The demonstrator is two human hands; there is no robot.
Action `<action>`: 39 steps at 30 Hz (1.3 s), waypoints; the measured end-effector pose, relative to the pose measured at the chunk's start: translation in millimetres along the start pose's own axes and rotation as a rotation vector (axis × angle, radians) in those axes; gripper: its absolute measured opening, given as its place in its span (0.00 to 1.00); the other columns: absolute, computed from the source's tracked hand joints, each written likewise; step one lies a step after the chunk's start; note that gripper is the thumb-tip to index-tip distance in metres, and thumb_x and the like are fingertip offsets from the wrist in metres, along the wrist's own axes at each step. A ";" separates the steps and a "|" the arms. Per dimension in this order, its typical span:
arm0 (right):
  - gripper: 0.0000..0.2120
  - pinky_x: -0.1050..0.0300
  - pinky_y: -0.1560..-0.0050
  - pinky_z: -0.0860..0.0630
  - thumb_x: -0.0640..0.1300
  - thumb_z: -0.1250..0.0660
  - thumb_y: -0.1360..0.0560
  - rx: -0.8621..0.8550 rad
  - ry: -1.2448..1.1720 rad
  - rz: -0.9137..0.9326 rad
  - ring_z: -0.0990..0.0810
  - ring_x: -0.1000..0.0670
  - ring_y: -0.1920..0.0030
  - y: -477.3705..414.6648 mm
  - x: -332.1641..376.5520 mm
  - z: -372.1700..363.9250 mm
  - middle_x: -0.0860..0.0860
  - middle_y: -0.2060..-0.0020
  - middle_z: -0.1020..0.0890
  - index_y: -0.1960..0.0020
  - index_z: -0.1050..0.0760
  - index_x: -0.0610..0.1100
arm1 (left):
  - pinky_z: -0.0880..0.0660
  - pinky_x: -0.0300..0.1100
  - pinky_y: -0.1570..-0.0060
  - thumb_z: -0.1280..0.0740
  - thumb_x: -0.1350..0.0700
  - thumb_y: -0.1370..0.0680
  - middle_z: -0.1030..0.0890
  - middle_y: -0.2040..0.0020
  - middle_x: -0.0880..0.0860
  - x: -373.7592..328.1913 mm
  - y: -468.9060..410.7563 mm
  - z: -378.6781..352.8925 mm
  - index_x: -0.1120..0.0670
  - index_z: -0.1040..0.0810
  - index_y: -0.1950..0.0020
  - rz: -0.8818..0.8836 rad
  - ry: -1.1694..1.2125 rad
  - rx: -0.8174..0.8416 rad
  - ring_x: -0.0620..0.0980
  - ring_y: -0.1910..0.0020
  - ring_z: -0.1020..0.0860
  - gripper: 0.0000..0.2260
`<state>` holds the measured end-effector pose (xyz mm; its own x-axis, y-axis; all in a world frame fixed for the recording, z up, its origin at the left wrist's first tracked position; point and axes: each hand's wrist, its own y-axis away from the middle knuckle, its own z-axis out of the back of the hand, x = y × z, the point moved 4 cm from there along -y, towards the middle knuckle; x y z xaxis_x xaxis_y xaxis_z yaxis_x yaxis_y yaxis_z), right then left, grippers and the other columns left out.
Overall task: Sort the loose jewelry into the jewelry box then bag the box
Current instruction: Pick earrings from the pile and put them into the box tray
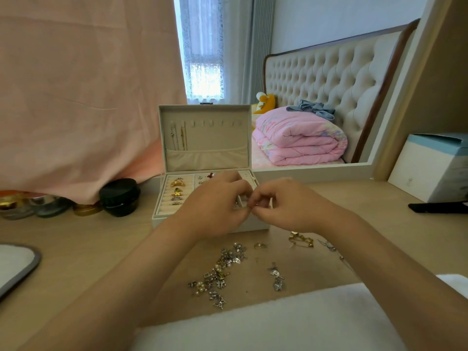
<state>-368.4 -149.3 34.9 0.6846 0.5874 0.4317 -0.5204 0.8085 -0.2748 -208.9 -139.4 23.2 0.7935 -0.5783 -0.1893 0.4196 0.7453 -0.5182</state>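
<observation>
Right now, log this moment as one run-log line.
phase: sorting | left hand and right hand: both pinch small piece at open jewelry box | loose jewelry: piled on table | bagging: not yet

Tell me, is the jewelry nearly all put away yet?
Not yet. Some rings sit in the jewelry box and necklaces hang in its lid. The left hand and right hand pinch a small piece over the box. A loose pile and a gold piece wait on the desk. The box is open, unbagged.
</observation>
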 end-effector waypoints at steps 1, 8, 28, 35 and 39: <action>0.05 0.67 0.62 0.28 0.47 0.28 0.28 0.037 0.013 -0.005 0.24 0.61 0.66 -0.1 0.1 -2.0 0.56 0.63 0.17 0.55 0.16 0.56 | 0.25 0.46 0.54 0.31 0.47 0.25 0.26 0.52 0.44 -2.2 4.3 2.0 0.48 0.19 0.47 -0.008 -0.005 0.007 0.46 0.50 0.26 0.09; 0.09 0.60 0.52 0.21 0.50 0.23 0.31 0.364 0.169 -0.075 0.20 0.61 0.58 8.6 0.7 -21.5 0.62 0.59 0.16 0.52 0.17 0.58 | 0.25 0.44 0.55 0.34 0.50 0.23 0.28 0.52 0.40 -7.6 42.8 -0.3 0.44 0.23 0.47 0.027 -0.025 0.169 0.41 0.54 0.27 0.05; 0.08 0.63 0.59 0.22 0.40 0.30 0.28 0.307 0.037 -0.105 0.21 0.61 0.66 8.5 2.5 -47.4 0.57 0.66 0.18 0.56 0.16 0.53 | 0.24 0.47 0.50 0.33 0.45 0.22 0.19 0.53 0.43 1.9 65.4 -22.3 0.45 0.19 0.46 0.160 0.136 0.178 0.42 0.52 0.23 0.07; 0.05 0.57 0.71 0.22 0.33 0.27 0.27 0.217 -0.435 -0.220 0.18 0.49 0.72 8.0 3.4 -38.9 0.45 0.69 0.16 0.55 0.17 0.41 | 0.22 0.37 0.51 0.26 0.51 0.24 0.16 0.53 0.42 2.8 67.5 -20.1 0.47 0.24 0.46 0.277 0.418 0.081 0.36 0.53 0.19 0.10; 0.06 0.57 0.72 0.21 0.32 0.25 0.28 0.140 -0.593 -0.220 0.18 0.48 0.72 7.7 4.0 -32.8 0.44 0.68 0.16 0.56 0.16 0.41 | 0.24 0.31 0.55 0.25 0.58 0.25 0.14 0.56 0.46 2.8 65.5 -19.1 0.50 0.23 0.46 0.375 0.625 0.014 0.40 0.57 0.17 0.11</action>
<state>-353.0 -139.5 6.4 0.4057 0.2566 0.8772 -0.4894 0.8716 -0.0286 -187.7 -98.6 -27.2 0.4868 -0.3620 -0.7950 0.1779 0.9321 -0.3155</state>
